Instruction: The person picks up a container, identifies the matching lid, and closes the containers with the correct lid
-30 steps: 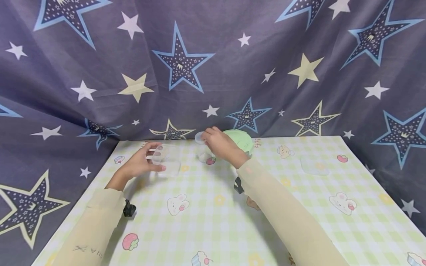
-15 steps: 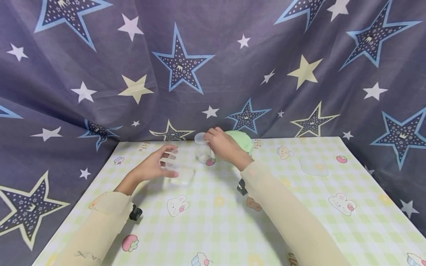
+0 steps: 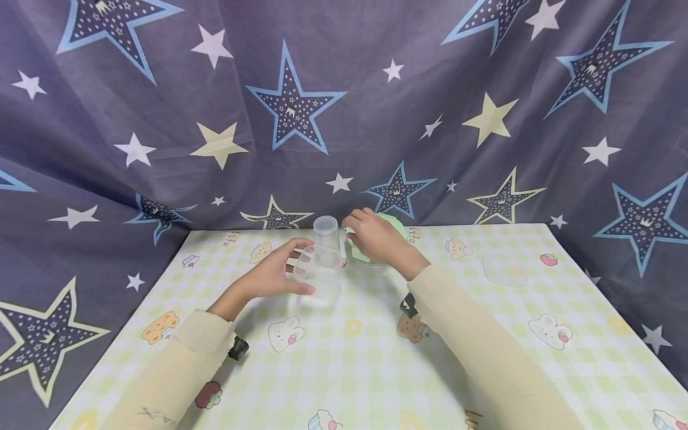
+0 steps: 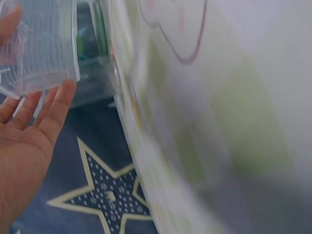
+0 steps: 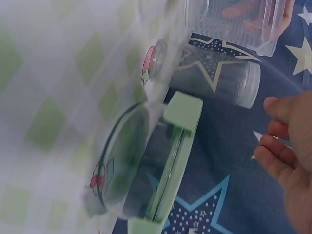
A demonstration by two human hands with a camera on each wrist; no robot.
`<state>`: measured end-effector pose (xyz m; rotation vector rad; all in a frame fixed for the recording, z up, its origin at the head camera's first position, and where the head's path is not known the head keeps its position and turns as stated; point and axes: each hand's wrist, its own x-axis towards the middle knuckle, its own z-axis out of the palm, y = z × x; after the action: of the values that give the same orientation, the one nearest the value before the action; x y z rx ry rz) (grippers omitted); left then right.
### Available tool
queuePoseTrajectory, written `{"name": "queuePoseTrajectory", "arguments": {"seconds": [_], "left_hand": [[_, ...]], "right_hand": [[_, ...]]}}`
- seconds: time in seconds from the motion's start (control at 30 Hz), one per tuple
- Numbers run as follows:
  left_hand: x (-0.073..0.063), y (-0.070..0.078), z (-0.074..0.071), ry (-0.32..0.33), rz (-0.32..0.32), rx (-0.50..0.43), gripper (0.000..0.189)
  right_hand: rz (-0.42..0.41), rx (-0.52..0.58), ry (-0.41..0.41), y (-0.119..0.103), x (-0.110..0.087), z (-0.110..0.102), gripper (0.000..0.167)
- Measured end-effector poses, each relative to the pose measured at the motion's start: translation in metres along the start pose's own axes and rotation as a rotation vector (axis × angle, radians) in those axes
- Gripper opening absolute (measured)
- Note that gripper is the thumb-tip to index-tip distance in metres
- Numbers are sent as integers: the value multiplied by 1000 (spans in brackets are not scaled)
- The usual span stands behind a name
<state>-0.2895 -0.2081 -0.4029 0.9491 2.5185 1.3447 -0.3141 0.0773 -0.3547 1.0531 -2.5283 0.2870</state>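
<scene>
Fingers and thumb of my left hand point(image 3: 274, 272) grip a clear ribbed plastic box point(image 4: 48, 48) by its sides, just above the table. In the head view the box point(image 3: 322, 283) stands in front of a clear cylindrical jar point(image 3: 325, 226) with a translucent lid. That jar point(image 5: 209, 73) is upright on the table. My right hand point(image 3: 376, 237) hovers right of the jar, its fingers loosely bent. The right wrist view has a gap between those fingertips point(image 5: 271, 101) and the jar's lid. Behind this hand sits a clear round container with a light green lid point(image 5: 183, 114).
A thin clear flat piece point(image 3: 506, 272), perhaps a lid, lies on the table's right side. The checked tablecloth point(image 3: 344, 370) has printed cartoon figures. A dark star-patterned curtain point(image 3: 344, 65) hangs right behind the table's back edge.
My left hand has carried the clear box rightward to in front of the jar. The right hand has drawn away from the jar's lid, slightly to the right.
</scene>
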Motion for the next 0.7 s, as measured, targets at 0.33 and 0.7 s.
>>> {"name": "queuePoseTrajectory", "arguments": {"seconds": [0.33,0.7], "left_hand": [[12,14,33,20,17,50,98],[22,29,63,47,-8,33,102]], "right_hand": [[37,-13,-5,24,-31,-10,24],[106,4,19,69,-75,-17,24]]}}
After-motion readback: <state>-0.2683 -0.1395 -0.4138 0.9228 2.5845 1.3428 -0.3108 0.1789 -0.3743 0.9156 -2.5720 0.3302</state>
